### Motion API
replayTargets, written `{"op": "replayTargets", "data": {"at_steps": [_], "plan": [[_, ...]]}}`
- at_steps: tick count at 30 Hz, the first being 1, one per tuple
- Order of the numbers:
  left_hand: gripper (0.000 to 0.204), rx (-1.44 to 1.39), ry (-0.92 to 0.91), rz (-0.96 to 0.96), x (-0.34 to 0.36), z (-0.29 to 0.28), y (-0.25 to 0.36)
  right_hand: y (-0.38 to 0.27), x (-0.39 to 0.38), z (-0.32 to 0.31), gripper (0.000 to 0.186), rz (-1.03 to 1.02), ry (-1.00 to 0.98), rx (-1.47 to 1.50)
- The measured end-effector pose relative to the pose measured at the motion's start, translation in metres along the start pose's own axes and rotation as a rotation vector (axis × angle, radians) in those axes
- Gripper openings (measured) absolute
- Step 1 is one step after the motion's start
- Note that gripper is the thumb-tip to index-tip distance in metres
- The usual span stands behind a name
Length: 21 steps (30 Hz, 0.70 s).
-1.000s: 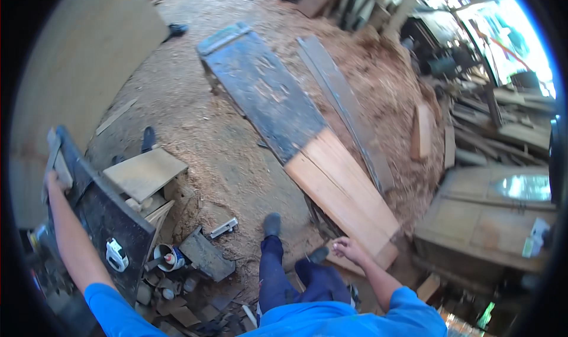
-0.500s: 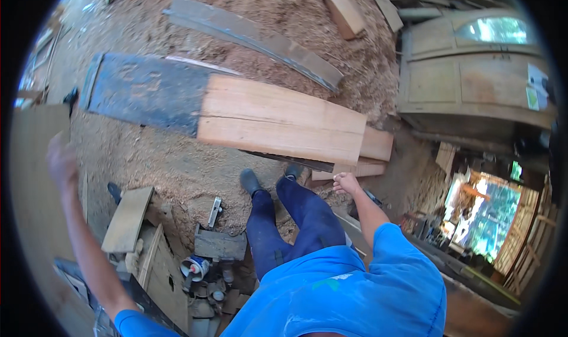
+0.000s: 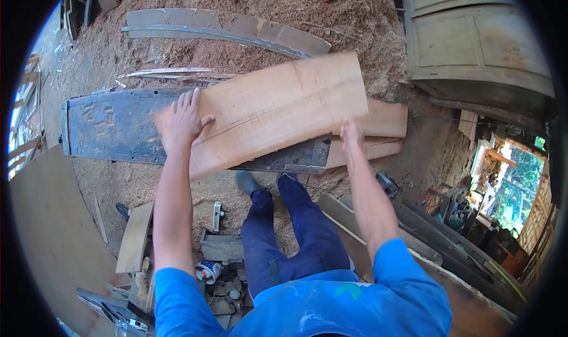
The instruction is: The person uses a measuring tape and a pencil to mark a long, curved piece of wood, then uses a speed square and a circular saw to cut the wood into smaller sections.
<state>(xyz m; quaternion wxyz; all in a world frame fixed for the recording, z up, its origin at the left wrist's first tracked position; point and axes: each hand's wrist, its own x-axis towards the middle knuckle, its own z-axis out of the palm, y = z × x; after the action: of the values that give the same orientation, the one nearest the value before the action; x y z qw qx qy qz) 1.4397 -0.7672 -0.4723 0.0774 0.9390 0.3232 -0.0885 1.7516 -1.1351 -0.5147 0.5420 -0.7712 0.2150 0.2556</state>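
Observation:
A broad, pale wooden plank [image 3: 278, 109] with a long crack lies slanted over a dark, weathered board [image 3: 109, 124], its right end turned toward the far side. My left hand [image 3: 186, 121] rests on the plank's left end, fingers stretched out and thumb spread. At the plank's near right corner, my right hand [image 3: 352, 135] is closed on the edge; its fingertips are hidden. The dark board shows to the left of the plank and below its near edge.
Lighter planks [image 3: 378, 119] lie beyond my right hand. A long curved board [image 3: 236, 32] rests on wood shavings farther off. A wooden cabinet [image 3: 473, 47] stands at the far right. Scrap wood and a small can [image 3: 210, 271] lie near my legs.
My left hand has come in from the far left onto the plank, and my right hand has reached its corner. The plank has turned, its right end swinging away from me.

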Motion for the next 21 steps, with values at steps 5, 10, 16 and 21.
{"op": "replayTargets", "data": {"at_steps": [5, 10, 16, 21], "plan": [[0.100, -0.071, -0.095, -0.488, -0.076, 0.026, 0.070, -0.072, 0.038, 0.107, 0.048, -0.484, -0.367, 0.035], [0.091, -0.290, -0.305, -0.971, -0.124, 0.037, 0.179, -0.090, -0.022, 0.133, 0.063, -0.954, -0.700, -0.683], [0.094, -0.727, -0.420, -1.246, -0.113, 0.068, 0.269, 0.011, -0.041, 0.010, 0.071, -1.008, -0.231, -1.143], [0.093, -0.932, -0.496, -1.311, -0.094, 0.075, 0.296, -0.001, -0.028, 0.027, 0.075, -0.760, -0.188, -1.179]]}}
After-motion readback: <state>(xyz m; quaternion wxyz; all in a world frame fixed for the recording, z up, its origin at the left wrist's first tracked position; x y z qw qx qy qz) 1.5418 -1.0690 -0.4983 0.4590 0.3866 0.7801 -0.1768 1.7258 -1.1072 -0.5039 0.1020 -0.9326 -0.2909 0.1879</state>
